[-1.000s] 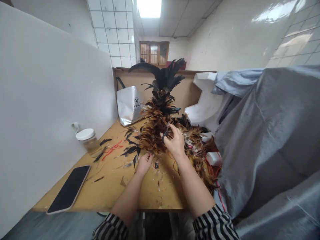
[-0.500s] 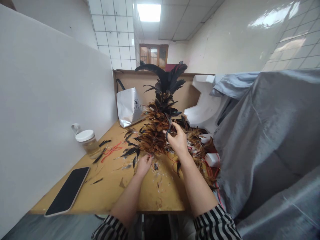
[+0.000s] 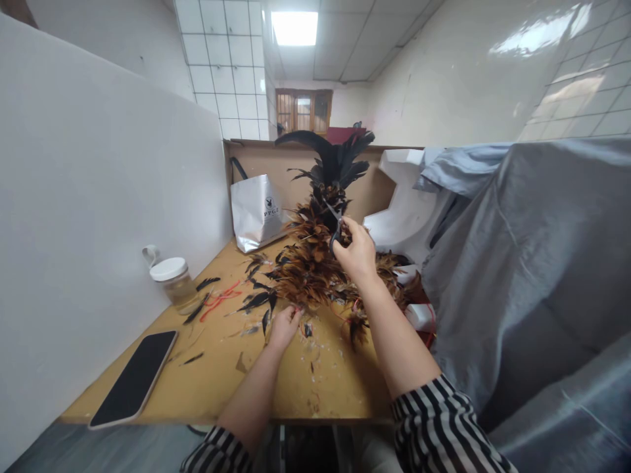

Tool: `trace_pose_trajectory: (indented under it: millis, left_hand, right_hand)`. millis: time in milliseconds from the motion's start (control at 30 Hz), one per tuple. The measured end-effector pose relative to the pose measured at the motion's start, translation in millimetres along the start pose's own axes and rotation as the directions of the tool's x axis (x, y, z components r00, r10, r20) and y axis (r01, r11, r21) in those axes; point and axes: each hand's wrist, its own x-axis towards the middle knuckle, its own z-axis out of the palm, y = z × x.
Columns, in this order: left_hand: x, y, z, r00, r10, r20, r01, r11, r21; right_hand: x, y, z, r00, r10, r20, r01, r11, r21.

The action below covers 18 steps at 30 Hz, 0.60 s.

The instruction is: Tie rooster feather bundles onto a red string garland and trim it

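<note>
A tall bundle of feathers [image 3: 308, 263], brown below and long black plumes on top, lies on the table pointing away from me. My left hand [image 3: 284, 328] is closed in a pinch at its near end; a small reddish bit shows at the fingertips, and the fingers seem to grip the bundle's base. My right hand [image 3: 355, 249] holds black-handled scissors [image 3: 336, 226] over the upper part of the bundle, their blades pointing up and left at the dark feathers. Whether the blades touch any feather I cannot tell.
On the left lie a phone [image 3: 135, 378], a lidded jar [image 3: 176, 286], red strings [image 3: 219, 301] and loose black feathers. Behind stands a silver bag [image 3: 256, 213]. More brown feathers [image 3: 392, 269] and a white block [image 3: 420, 316] are at right, beside grey cloth [image 3: 517, 276]. Scraps litter the yellow table [image 3: 290, 394].
My right hand has moved up and away with the scissors, from mid-bundle toward the black plumes. The bundle's top has shifted slightly right. My left hand stays put.
</note>
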Motion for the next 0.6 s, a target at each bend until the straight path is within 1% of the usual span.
trace_pose_trajectory:
  millis: [100, 167, 200, 233, 300, 367, 400, 467, 500, 567, 600]
  left_hand:
    - [0.4, -1.6, 1.2, 1.0, 0.002, 0.0, -0.002, 1.0, -0.02]
    - [0.9, -2.9, 2.2, 1.0, 0.001, -0.001, -0.001, 0.999, -0.032]
    - [1.1, -3.5, 2.7, 1.0, 0.002, 0.0, -0.002, 0.999, -0.038]
    - [1.3, -3.9, 3.0, 1.0, 0.002, 0.001, -0.002, 0.999, -0.043]
    - [1.6, -4.1, 3.1, 1.0, -0.002, 0.004, 0.002, 0.999, -0.053]
    - [1.6, -3.3, 2.3, 1.0, -0.001, 0.01, 0.001, 0.999, -0.052]
    - [1.5, -2.7, 1.7, 1.0, 0.009, 0.012, -0.008, 0.999, -0.052]
    - [1.2, -1.6, 0.4, 0.999, 0.047, 0.009, -0.046, 0.997, -0.065]
    - [1.2, -1.4, 0.1, 0.998, 0.069, 0.004, -0.068, 0.995, -0.077]
    - [1.4, -2.3, 0.2, 0.995, 0.095, -0.004, -0.095, 0.991, -0.098]
    - [1.7, -3.4, 0.9, 0.995, 0.098, -0.005, -0.098, 0.99, -0.102]
  right_hand:
    - [11.9, -5.3, -4.3, 0.999, 0.038, 0.022, -0.039, 0.995, 0.088]
    - [13.1, -6.2, -6.5, 0.993, 0.093, 0.069, -0.107, 0.967, 0.232]
    - [11.5, -6.8, -8.2, 0.987, 0.12, 0.104, -0.148, 0.931, 0.333]
    - [8.5, -7.7, -10.9, 0.979, 0.142, 0.147, -0.193, 0.877, 0.441]
    - [-1.7, -11.8, -19.1, 0.954, 0.164, 0.253, -0.291, 0.717, 0.633]
    - [-14.8, -18.9, -29.5, 0.916, 0.128, 0.381, -0.388, 0.525, 0.758]
    - [-21.1, -23.4, -34.2, 0.889, 0.074, 0.452, -0.438, 0.428, 0.791]
    - [-30.0, -33.5, -39.9, 0.817, -0.059, 0.573, -0.543, 0.258, 0.8]
    - [-31.5, -38.6, -40.4, 0.775, -0.117, 0.621, -0.597, 0.188, 0.78]
    - [-27.5, -48.6, -37.0, 0.704, -0.181, 0.687, -0.687, 0.073, 0.723]
    - [-22.2, -53.2, -33.9, 0.684, -0.186, 0.705, -0.714, 0.028, 0.7]
